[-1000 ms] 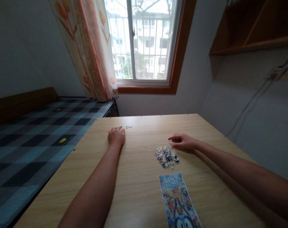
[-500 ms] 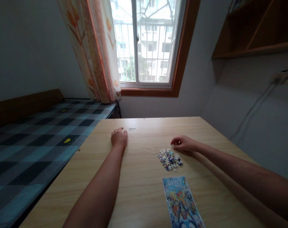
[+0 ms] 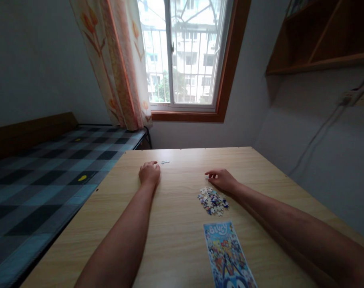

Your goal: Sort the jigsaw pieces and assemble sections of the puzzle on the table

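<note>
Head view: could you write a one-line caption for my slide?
Left hand rests near a few small pieces; right hand is beside a puzzle pile on a wooden table.

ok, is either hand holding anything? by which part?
Cannot tell. Left hand rests curled, nothing visible. Right hand looks pinched by the pile; any piece is too small to see.

Both forearms stretched forward. The left hand lies well left of the puzzle pile, curled in a loose fist, knuckles up. And the right hand sits just beyond the pile, palm down, fingertips drawn together, pointing left.
</note>
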### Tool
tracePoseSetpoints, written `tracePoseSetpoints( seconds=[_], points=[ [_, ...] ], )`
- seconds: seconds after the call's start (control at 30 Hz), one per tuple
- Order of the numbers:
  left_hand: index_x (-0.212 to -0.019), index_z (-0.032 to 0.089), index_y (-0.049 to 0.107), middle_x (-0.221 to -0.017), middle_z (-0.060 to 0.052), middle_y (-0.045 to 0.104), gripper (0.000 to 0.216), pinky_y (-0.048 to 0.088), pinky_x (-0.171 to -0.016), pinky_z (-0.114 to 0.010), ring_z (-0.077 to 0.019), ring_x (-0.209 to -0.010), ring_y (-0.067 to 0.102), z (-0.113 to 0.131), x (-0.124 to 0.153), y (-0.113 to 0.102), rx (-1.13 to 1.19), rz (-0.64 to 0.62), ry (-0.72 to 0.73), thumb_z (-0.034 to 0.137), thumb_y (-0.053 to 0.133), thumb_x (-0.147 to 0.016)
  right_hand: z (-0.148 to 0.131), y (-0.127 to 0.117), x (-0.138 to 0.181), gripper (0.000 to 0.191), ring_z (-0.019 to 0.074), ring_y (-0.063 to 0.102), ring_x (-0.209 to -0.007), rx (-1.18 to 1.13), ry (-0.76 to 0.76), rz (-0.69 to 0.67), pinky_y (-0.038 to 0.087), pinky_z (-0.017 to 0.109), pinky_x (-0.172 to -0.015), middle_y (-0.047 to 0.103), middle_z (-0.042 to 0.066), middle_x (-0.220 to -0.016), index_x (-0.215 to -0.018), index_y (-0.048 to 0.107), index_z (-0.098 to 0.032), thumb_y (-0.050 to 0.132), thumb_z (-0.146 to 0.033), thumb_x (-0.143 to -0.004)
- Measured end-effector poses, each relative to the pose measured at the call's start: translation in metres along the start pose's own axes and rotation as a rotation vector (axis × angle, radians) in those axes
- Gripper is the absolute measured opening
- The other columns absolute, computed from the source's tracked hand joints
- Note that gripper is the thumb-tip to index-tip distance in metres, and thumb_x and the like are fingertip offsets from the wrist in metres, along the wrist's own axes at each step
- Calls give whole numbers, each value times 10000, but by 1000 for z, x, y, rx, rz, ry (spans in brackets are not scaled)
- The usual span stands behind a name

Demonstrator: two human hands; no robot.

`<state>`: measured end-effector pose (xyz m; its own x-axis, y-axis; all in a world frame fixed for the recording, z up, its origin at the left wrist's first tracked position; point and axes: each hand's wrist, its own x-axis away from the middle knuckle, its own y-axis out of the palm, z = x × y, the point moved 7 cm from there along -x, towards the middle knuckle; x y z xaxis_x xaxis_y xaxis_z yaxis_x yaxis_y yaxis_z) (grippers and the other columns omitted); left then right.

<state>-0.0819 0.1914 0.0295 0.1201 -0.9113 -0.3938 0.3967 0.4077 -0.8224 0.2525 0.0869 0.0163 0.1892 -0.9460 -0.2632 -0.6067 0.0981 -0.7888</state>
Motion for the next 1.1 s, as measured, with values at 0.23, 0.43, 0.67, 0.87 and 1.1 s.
tracePoseSetpoints(
  seconds=[0.23, 0.43, 0.67, 0.87, 1.1],
  points=[
    [-1092, 171, 733, -1144, -97, 697, 324, 436, -1026, -354, -248, -1083, 605, 39, 10, -8, -19, -49, 281, 214, 475, -901, 53, -39, 14, 369, 174, 668, -804, -270, 206, 194, 528, 269, -751, 736, 79, -907, -1036, 754, -148, 650, -368, -758],
    [-1023, 217, 754, -1078, -68, 714, 294, 486, -941, -335, -213, -996, 626, 132, 78, 6, 46, -291, 760, 169, 500, -881, 94, -50, 48, 487, 173, 653, -725, -332, 313, 361, 531, 297, -677, 726, 116, -954, -1079, 714, -104, 547, -472, -806],
    [-1208, 239, 685, -1092, -97, 687, 338, 483, -923, -370, -223, -1005, 594, 169, 120, 15, -20, -328, 923, 302, 450, -973, 83, -47, 45, 401, 210, 665, -915, -425, 283, 344, 520, 326, -862, 727, 103, -1006, -978, 748, -137, 607, -441, -759],
    [-968, 219, 752, -962, -111, 690, 347, 491, -890, -371, -228, -935, 588, 153, 115, 5, -70, -347, 838, 312, 417, -973, 77, -49, 50, 397, 211, 660, -890, -408, 257, 305, 521, 319, -842, 729, 97, -988, -960, 758, -147, 600, -452, -763],
    [-859, 190, 752, -975, -125, 701, 333, 486, -880, -348, -236, -946, 625, 60, 65, -19, -321, -371, 456, 279, 441, -938, 87, -44, 52, 462, 219, 667, -853, -437, 319, 283, 529, 314, -764, 734, 94, -950, -1000, 755, -147, 612, -503, -745]
  ],
)
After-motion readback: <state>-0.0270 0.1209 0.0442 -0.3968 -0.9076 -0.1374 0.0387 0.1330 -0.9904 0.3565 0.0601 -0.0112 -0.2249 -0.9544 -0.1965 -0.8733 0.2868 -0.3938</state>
